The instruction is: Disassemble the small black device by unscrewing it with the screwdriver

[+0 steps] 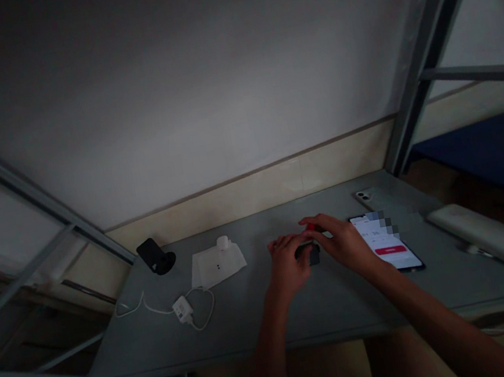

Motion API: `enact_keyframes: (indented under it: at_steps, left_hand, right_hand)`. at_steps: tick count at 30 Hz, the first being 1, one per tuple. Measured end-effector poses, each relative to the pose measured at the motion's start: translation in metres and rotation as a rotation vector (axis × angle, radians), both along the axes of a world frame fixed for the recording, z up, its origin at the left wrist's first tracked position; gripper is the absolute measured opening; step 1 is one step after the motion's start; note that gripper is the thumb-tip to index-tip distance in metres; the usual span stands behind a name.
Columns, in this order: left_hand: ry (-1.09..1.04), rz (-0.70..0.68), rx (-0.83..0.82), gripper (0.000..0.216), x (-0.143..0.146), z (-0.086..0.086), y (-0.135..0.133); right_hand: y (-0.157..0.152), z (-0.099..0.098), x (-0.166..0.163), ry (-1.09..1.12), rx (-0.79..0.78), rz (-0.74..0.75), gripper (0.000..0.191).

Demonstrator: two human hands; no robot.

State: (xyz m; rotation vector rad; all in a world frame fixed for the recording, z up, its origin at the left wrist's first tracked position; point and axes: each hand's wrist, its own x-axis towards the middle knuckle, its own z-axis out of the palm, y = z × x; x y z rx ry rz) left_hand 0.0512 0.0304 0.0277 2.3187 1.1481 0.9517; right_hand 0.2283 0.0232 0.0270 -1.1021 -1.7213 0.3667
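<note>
Both my hands meet over the middle of a grey table [266, 322]. My left hand [288, 261] curls its fingers round a small dark object [311, 253] that rests on or just above the tabletop. My right hand [339, 239] pinches a small red item [310, 226] right above that dark object. The dim light hides what either object is. A lit smartphone [388, 242] lies face up just right of my right hand.
A white cloth [217, 265] with a small white case [222, 243] lies to the left, beside a black stand [155, 256]. A white charger and cable [182, 307] sit near the front left. A second phone [366, 195] and a white power bank [494, 234] lie to the right.
</note>
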Motion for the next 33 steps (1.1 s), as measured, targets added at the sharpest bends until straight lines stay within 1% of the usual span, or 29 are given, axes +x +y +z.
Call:
enact_keyframes:
  at_steps: [3, 5, 7, 10, 12, 15, 17, 20, 24, 26, 30, 33]
  left_hand:
    - [-0.066, 0.051, 0.010, 0.020, 0.004, 0.004, 0.003]
    - [-0.094, 0.067, 0.005, 0.018, 0.008, 0.003, 0.008]
    - [-0.107, 0.045, -0.006, 0.017, 0.010, 0.000, 0.014]
    - [-0.088, -0.037, -0.038, 0.018, 0.012, -0.008, 0.021]
    - [-0.065, -0.072, -0.059, 0.021, 0.012, -0.012, 0.023]
    - [-0.093, -0.062, -0.075, 0.022, 0.012, -0.016, 0.024]
    - [-0.116, -0.061, -0.076, 0.021, 0.011, -0.016, 0.025]
    - [-0.090, -0.087, -0.069, 0.020, 0.008, -0.016, 0.026]
    - [-0.089, -0.125, -0.076, 0.022, 0.006, -0.011, 0.024]
    - [-0.090, -0.140, -0.087, 0.021, 0.006, -0.010, 0.023]
    - [-0.079, -0.135, -0.079, 0.022, 0.006, -0.011, 0.023]
    - [-0.057, -0.151, -0.084, 0.021, 0.007, -0.014, 0.027]
  right_hand:
    - [-0.002, 0.005, 0.000, -0.004, 0.035, 0.046, 0.030]
    - [-0.003, 0.009, 0.001, 0.006, 0.057, 0.069, 0.030]
    - [-0.003, 0.013, 0.004, 0.010, 0.051, 0.080, 0.026]
    - [-0.001, 0.020, 0.005, -0.004, 0.001, 0.085, 0.018]
    - [0.002, 0.025, 0.005, -0.031, -0.029, 0.069, 0.013]
    - [0.007, 0.033, 0.003, -0.096, -0.063, 0.024, 0.009]
    - [0.008, 0.036, 0.003, -0.133, -0.100, -0.019, 0.009]
    - [0.007, 0.038, 0.005, -0.148, -0.119, -0.031, 0.013]
    - [0.001, 0.039, 0.010, -0.059, -0.063, 0.123, 0.019]
    - [0.000, 0.040, 0.011, -0.051, -0.049, 0.162, 0.019]
    - [0.003, 0.039, 0.010, -0.083, -0.041, 0.111, 0.013]
    - [0.006, 0.036, 0.009, -0.114, -0.066, 0.053, 0.015]
